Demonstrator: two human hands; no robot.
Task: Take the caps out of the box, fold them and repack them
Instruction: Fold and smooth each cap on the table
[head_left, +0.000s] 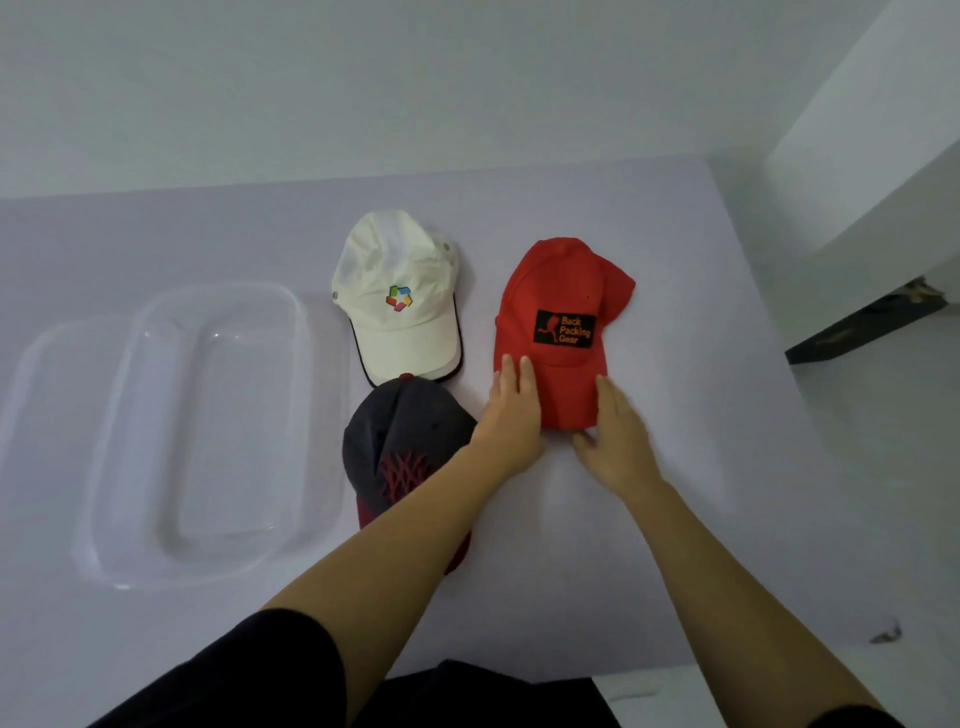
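Head view: unpacked; flattening red cap (556, 291) under left hand (511, 410), right hand (615, 441), fingers (527, 376) straight; repacking into box (111, 467) left of grip pending.

Cloth caps (558, 332); glossy plastic box (208, 431)

Table (675, 493) (pale lilac): caps (400, 317), box (119, 441).

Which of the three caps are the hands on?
The red cap with the black patch, rightmost: left hand and right hand touch its brim. White cap and dark cap lie to its left.
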